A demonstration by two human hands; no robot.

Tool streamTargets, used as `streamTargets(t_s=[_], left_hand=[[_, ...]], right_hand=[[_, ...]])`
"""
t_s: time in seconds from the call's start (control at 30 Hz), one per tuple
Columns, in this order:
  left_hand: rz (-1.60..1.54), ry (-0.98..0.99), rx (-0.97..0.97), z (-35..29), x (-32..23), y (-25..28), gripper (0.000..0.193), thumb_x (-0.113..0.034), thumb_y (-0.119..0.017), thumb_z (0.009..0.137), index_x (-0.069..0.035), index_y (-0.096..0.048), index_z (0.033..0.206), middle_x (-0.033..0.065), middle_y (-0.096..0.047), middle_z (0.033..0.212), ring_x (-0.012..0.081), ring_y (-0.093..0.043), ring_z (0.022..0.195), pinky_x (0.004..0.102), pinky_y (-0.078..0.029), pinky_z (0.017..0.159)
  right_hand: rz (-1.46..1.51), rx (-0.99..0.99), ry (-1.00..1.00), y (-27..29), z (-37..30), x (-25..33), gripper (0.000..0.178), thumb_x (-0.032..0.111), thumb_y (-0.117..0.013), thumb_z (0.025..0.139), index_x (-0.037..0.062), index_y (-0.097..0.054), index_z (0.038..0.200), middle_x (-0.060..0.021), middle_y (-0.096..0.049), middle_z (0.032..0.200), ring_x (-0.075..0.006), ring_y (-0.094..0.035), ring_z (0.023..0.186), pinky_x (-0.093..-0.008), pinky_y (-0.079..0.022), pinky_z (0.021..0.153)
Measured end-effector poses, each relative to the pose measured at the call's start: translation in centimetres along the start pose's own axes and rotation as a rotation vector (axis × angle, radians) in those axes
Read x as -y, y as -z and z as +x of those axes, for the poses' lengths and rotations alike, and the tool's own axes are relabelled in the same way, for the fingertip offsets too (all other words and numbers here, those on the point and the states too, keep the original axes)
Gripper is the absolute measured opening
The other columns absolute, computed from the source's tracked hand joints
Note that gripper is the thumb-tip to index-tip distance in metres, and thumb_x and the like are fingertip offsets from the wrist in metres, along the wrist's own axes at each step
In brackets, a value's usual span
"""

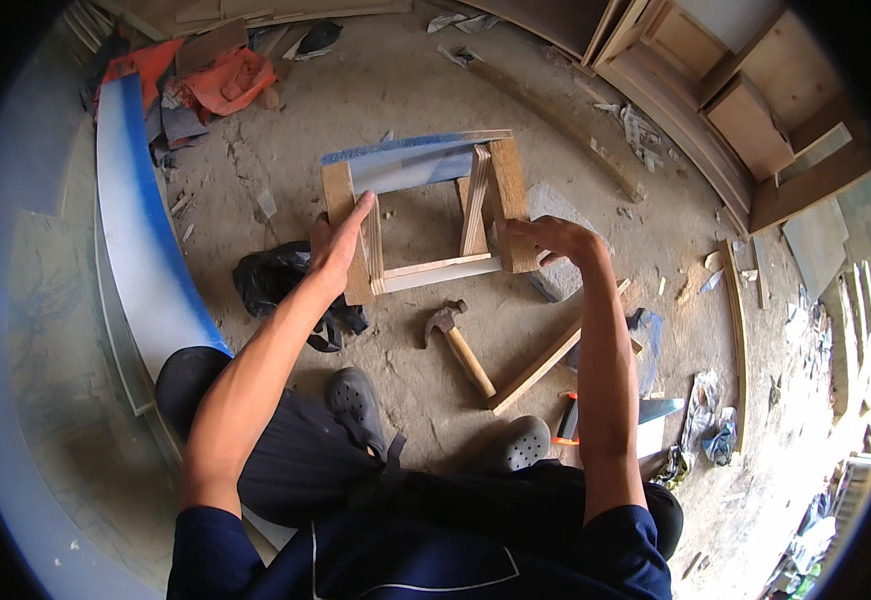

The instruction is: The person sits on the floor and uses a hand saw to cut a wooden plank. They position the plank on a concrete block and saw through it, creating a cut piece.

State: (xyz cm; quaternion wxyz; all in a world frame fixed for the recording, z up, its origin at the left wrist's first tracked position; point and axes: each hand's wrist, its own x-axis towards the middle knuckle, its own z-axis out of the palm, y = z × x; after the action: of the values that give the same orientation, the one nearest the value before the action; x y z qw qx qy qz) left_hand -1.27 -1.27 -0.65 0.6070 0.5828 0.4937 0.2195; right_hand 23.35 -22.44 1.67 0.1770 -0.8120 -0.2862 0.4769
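Between my hands is a small rectangular wooden frame (pixel 511 205), with pale wood sides, an open middle and a white and blue panel on its far side. My left hand (pixel 333 252) grips its left side, the fingers pointing away from me. My right hand (pixel 560 238) is closed around the right side, some of its fingers hidden by the wood. Below the frame a claw hammer (pixel 468 360) lies on the floor, its wooden handle towards me. A narrow wood strip (pixel 545 362) lies slantwise right of the hammer, partly behind my right forearm.
A black plastic bag (pixel 273 285) lies left of the frame. A tool with an orange and black handle (pixel 568 418) lies by my right shoe. A curved white and blue panel (pixel 145 230) stands left. Wooden cabinets (pixel 755 130) stand far right; a long plank (pixel 555 125) lies beyond.
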Motion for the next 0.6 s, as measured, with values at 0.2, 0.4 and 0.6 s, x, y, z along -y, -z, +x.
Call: streamTargets(t_s=[0.2,0.4,0.6], left_hand=[[0.004,-0.070,-0.057,1.7,1.8,0.0,0.054,-0.041,-0.076,0.076,0.004,-0.060,0.100,0.0114,-0.061,0.093,0.0184,-0.057,0.081,0.0345,-0.048,0.074],[0.051,-0.092,-0.059,0.6,1.0,-0.1,0.054,-0.043,-0.075,0.076,0.005,-0.061,0.097,0.0113,-0.060,0.089,0.0176,-0.055,0.079,0.0349,-0.047,0.072],[0.054,-0.081,-0.050,1.0,1.0,0.0,0.053,-0.044,-0.074,0.077,0.004,-0.063,0.097,0.0098,-0.061,0.086,0.0168,-0.055,0.076,0.0340,-0.046,0.068]], right_hand=[[0.518,-0.184,0.200,-0.9,2.4,-1.5,0.092,0.075,-0.044,0.083,-0.0050,-0.053,0.127,-0.0242,-0.055,0.126,-0.0314,-0.053,0.118,-0.0374,-0.041,0.100],[0.426,-0.526,0.086,-3.8,3.0,0.9,0.099,0.079,-0.030,0.084,-0.0110,-0.062,0.110,-0.0297,-0.063,0.101,-0.0335,-0.063,0.103,-0.0397,-0.045,0.093],[0.349,-0.565,0.091,-3.8,2.1,1.7,0.097,0.079,-0.032,0.083,-0.0101,-0.067,0.096,-0.0290,-0.065,0.093,-0.0384,-0.064,0.098,-0.0408,-0.046,0.088]])
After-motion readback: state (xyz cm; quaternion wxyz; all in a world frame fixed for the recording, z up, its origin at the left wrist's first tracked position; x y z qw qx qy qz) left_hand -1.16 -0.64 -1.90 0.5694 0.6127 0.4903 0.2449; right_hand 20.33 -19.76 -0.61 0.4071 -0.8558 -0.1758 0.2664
